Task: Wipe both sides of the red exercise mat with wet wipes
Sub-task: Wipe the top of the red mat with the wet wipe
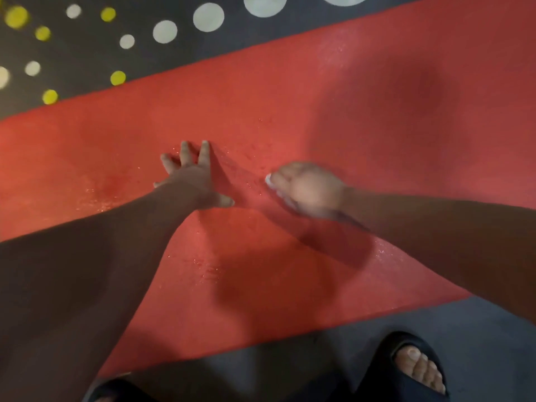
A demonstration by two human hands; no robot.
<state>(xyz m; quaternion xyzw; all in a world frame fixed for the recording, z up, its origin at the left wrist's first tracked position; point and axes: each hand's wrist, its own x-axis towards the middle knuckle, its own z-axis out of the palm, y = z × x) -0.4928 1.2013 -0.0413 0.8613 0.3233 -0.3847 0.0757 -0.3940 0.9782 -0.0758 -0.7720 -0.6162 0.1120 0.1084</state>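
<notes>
From the head camera, looking down: the red mat (362, 91) lies flat on a dark floor (87, 50) and fills most of the view. Its long axis runs left to right across the frame, climbing toward the upper right. Both long edges show, and both ends run out of view. Small wet glints are scattered over its surface, thickest near the hands and at the left.

The left hand (191, 177) rests palm-down on the mat near its middle, fingers straight and spread wide, holding nothing. Just beside it, the right hand (309, 190) is blurred. Its fingers are curled down over a white wet wipe (271, 181), pressing it onto the mat, and only a thin pale edge of the wipe shows along the fingertips.

Beyond the mat's far edge the floor carries white dots (208, 17) and yellow dots (118, 78). On the near side, a foot in a black sandal (406, 346) stands on the floor, close to the mat's edge.
</notes>
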